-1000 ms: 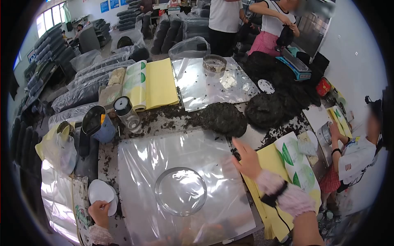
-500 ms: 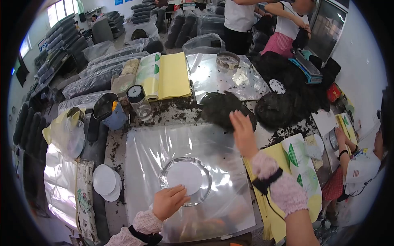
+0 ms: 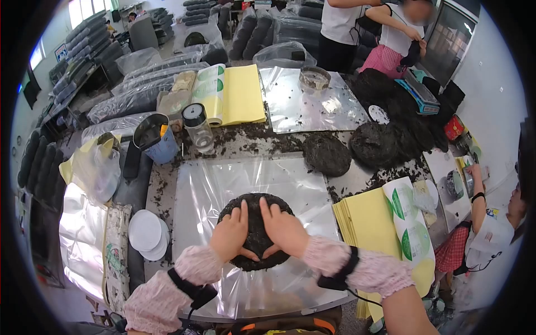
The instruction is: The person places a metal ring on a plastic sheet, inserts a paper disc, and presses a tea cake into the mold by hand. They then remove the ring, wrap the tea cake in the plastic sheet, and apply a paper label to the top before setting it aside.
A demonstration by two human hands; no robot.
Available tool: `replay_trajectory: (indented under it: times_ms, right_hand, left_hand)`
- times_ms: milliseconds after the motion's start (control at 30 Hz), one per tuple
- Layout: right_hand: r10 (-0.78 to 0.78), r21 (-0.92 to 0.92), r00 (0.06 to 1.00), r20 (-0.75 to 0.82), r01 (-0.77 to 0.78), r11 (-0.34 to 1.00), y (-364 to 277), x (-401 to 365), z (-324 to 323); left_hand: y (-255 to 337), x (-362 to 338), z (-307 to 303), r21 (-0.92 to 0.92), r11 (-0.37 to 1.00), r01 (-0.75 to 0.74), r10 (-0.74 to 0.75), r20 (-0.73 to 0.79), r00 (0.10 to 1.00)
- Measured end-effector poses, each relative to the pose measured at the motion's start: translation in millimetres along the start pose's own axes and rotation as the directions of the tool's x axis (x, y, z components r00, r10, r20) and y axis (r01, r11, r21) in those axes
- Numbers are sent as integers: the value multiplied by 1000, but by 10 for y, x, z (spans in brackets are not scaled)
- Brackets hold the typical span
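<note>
A dark, round cake of matted leafy material (image 3: 255, 220) sits on the clear plastic sheet (image 3: 209, 184) in front of me. My left hand (image 3: 230, 233) presses on its left side, fingers stretched out. Across from it, my right hand (image 3: 283, 230) lies on the right side with its fingers spread. The index fingers point away from me and the thumbs angle toward each other near the cake's front edge. No metal ring or white paper disc shows where the cake lies.
Behind the sheet are more dark cakes (image 3: 328, 154) and a loose dark heap (image 3: 424, 131). White discs (image 3: 146, 230), a blue jug (image 3: 159, 146) and a glass jar (image 3: 200, 137) stand left. Yellow wrappers (image 3: 363, 215) lie right. A metal ring (image 3: 314, 79) rests at the back. Other people work nearby.
My right hand has come back from the dark heap to the sheet. A dark cake now covers the spot of the ring and white disc, with both hands on it.
</note>
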State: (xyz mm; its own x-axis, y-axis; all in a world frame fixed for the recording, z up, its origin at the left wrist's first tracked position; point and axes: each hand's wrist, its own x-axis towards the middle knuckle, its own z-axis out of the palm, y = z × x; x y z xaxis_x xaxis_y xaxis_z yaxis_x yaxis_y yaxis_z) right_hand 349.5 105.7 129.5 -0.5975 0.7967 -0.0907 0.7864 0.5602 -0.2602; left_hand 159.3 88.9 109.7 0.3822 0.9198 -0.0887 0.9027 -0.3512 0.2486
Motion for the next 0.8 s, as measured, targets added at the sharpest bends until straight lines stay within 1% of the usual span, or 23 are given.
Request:
replay_trajectory:
  times_ms: [33, 67, 100, 133, 233, 367, 467, 533, 600, 633, 667, 700, 733, 767, 800]
  right_hand:
    - [17, -96, 1000, -12, -18, 995, 40, 125, 318]
    - [31, -191, 999, -27, -36, 981, 64, 202, 497]
    - [28, -192, 999, -22, -32, 981, 69, 225, 501]
    - [31, -187, 999, -16, -33, 982, 59, 226, 515]
    - [49, -209, 999, -17, -51, 977, 55, 241, 686]
    - [58, -237, 998, -14, -60, 970, 58, 270, 780]
    - [52, -248, 998, -25, -57, 967, 76, 285, 890]
    - [46, -182, 999, 4, -45, 982, 145, 314, 1059]
    - [67, -98, 998, -8, -67, 993, 167, 309, 1088]
    - [59, -109, 998, -27, -62, 992, 175, 300, 1072]
    - [54, -116, 998, -41, -58, 992, 167, 265, 1073]
    - [49, -120, 997, -62, -56, 991, 157, 243, 1058]
    - [41, -40, 998, -44, -42, 998, 133, 199, 913]
    - [11, -45, 1000, 21, -10, 999, 179, 268, 784]
    - [-22, -49, 995, 93, 26, 998, 234, 352, 677]
  left_hand:
    - [32, 27, 47, 46, 999, 22, -25, 57, 998]
    - [63, 63, 79, 93, 995, 41, -51, 111, 993]
    - [74, 109, 124, 137, 989, 63, -85, 158, 984]
    - [56, 117, 231, 230, 972, 45, -76, 129, 989]
    - [32, 146, 433, 289, 956, 46, -66, 59, 996]
    - [54, 183, 434, 248, 967, 54, -84, 110, 990]
    - [-4, 190, 578, 190, 981, 44, -71, 137, 988]
    - [-115, 222, 788, 154, 988, 9, -30, 138, 990]
    - [-134, 267, 943, 209, 977, 50, -71, 94, 993]
    - [-58, 261, 866, 228, 971, 75, -95, 75, 993]
    - [-37, 204, 718, 183, 982, 36, -62, 136, 989]
    - [23, 135, 666, 144, 989, 34, -55, 143, 988]
    - [34, 103, 622, 114, 993, 31, -47, 138, 989]
    - [15, 126, 519, 90, 996, 29, -40, 121, 992]
    - [25, 106, 411, 67, 997, 25, -37, 189, 981]
